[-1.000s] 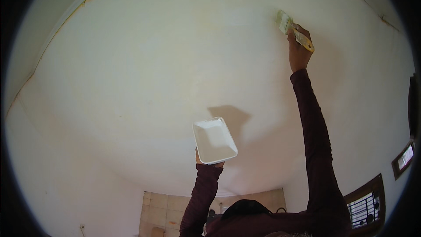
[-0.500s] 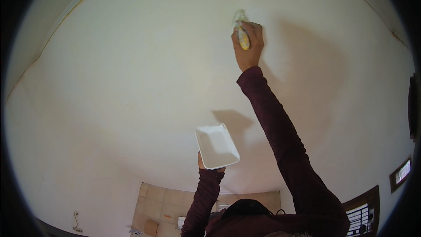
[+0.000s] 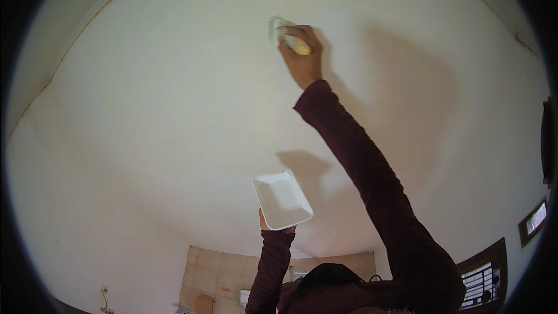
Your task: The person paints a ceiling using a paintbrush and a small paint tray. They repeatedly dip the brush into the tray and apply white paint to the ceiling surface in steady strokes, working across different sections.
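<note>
My right hand (image 3: pixel 303 52) is raised against a pale wall (image 3: pixel 192 81). Its fingers wrap round a yellow-handled tool (image 3: pixel 299 45) smeared with white. The tool's pale, greenish head lies against the wall, too blurred to tell its kind. Lower down, my left hand (image 3: pixel 263 220) supports a shallow white rectangular tray (image 3: pixel 283 200) from beneath. Most of that hand is hidden behind the tray. Inside, the tray looks white all over, and whether anything coats it I cannot tell.
Beige tiles (image 3: pixel 232 267) show along the bottom. A dark-framed window with bars (image 3: pixel 482 285) and a smaller window (image 3: pixel 536 219) stand at the lower right. A cord (image 3: pixel 104 299) hangs at the lower left wall. Cracked, stained edges (image 3: pixel 93 20) run along the upper left.
My right hand has slid left across the wall with the tool, whose handle now slants more. The tray in my left hand has shifted slightly down and left.
</note>
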The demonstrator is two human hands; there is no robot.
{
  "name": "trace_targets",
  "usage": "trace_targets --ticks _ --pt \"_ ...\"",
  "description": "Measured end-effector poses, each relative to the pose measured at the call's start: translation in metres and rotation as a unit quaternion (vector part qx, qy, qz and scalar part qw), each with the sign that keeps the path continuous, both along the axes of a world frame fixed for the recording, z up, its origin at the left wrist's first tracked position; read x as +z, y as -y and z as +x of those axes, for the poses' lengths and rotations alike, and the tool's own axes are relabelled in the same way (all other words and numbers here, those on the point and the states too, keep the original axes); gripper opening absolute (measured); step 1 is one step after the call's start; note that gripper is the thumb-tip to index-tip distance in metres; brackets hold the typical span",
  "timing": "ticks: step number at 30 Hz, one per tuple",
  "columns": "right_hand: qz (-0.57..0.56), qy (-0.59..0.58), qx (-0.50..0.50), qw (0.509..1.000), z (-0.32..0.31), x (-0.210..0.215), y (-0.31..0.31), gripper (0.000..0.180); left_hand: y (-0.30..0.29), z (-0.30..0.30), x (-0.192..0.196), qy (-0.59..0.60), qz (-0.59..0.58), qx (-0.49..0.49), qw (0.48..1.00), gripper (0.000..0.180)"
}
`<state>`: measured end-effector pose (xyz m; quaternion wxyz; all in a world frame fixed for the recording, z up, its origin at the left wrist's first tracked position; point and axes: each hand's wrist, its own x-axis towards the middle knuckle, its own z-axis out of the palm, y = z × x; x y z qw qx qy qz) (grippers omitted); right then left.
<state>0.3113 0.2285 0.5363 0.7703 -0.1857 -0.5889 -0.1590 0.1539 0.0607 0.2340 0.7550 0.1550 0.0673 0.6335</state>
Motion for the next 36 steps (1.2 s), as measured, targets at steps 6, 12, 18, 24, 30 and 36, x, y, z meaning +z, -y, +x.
trace_targets --ticks 6,12,18,24,30,36 --pt "-0.027 -0.072 -0.064 0.995 0.098 0.025 0.023 0.021 -0.011 -0.011 -0.01 -0.159 0.071 0.019 0.984 0.054" --pt "0.009 -0.087 -0.204 0.975 0.128 0.036 0.048 0.02 -0.006 -0.012 -0.008 0.044 -0.027 -0.033 0.998 0.052" --pt "-0.003 0.007 -0.387 0.922 0.028 0.047 0.024 0.033 -0.007 -0.01 -0.009 0.011 -0.026 -0.013 1.0 0.051" --pt "-0.031 0.056 -0.342 0.938 -0.037 0.06 -0.001 0.029 -0.007 -0.012 -0.015 0.011 -0.038 -0.004 0.999 0.051" --pt "-0.016 0.084 -0.253 0.964 -0.049 0.064 0.001 0.027 -0.01 -0.012 -0.021 0.008 -0.034 -0.004 0.999 0.053" --pt "-0.004 -0.029 -0.13 0.991 0.043 0.085 -0.001 0.019 -0.008 -0.01 -0.014 0.025 -0.026 -0.009 0.999 0.053"
